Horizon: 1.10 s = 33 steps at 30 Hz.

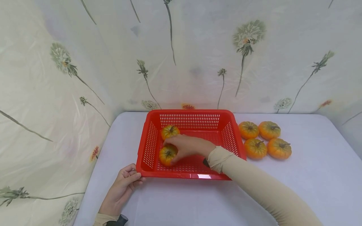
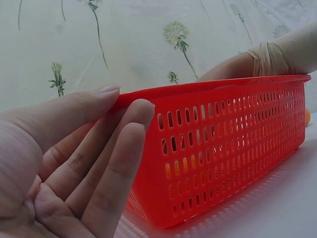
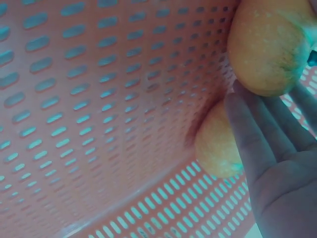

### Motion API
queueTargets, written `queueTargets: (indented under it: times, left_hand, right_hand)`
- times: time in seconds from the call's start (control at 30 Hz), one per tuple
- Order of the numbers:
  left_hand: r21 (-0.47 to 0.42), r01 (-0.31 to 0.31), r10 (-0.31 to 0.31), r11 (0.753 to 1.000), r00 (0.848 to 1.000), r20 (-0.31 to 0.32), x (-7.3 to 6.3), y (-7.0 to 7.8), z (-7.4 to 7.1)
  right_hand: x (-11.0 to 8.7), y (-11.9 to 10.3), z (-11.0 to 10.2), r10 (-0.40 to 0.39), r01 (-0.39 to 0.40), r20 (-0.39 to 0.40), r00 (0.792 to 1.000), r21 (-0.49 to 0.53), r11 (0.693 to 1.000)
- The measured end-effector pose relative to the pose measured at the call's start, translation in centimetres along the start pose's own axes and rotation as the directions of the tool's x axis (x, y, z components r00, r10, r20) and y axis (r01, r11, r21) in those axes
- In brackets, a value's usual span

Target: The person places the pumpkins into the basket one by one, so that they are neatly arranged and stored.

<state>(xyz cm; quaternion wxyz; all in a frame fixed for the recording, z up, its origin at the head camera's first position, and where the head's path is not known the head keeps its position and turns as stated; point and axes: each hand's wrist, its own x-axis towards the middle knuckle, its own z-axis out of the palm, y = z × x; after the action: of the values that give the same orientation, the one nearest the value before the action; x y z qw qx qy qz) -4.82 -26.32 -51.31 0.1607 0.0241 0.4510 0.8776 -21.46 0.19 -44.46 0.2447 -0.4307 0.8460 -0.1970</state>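
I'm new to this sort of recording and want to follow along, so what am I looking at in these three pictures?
There is no machine here: a person works with two bare hands. The widest picture comes from a camera worn on the head, looking forward and down. The other two come from cameras on the wrists, one showing the left hand up close, the other the right hand.

On the white table sits a red basket. The left hand pinches its near left corner. Inside, the right hand has its fingers and thumb around the nearer pumpkin; a second pumpkin lies just beyond it. Four more pumpkins stand grouped on the table, to the right of the basket.
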Motion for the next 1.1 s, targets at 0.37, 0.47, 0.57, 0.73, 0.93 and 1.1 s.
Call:
queueTargets:
  times: [0.37,0.47,0.57,0.73,0.93,1.1]
  left_hand:
    - [0.003,0.002,-0.002,1.0,1.0,-0.003,-0.1,0.2,0.0]
    - [0.002,0.003,-0.003,1.0,1.0,-0.004,-0.1,0.2,0.0]
    - [-0.001,0.004,-0.004,1.0,1.0,-0.003,-0.1,0.2,0.0]
    - [-0.002,0.002,-0.002,1.0,1.0,-0.007,-0.1,0.2,0.0]
    - [-0.005,0.005,-0.005,1.0,1.0,-0.008,-0.1,0.1,0.1]
    - [-0.007,0.002,-0.002,1.0,1.0,-0.002,-0.1,0.1,0.1]
  right_hand:
    - [-0.4,-0.1,-1.1,0.011,-0.011,-0.019,1.0,-0.017,1.0]
    - [-0.6,-0.3,-1.6,0.019,-0.019,-0.016,1.0,-0.009,1.0]
    - [-1.0,-0.5,-2.1,0.029,-0.029,-0.018,0.999,0.016,0.999]
    - [-1.5,-0.5,-3.0,0.025,-0.023,-0.053,0.998,0.033,0.999]
    - [-2.8,-0.7,-4.4,0.022,-0.013,-0.117,0.993,0.081,0.997]
    - [-4.5,-0.7,-5.7,0.02,0.005,-0.168,0.986,0.144,0.99]
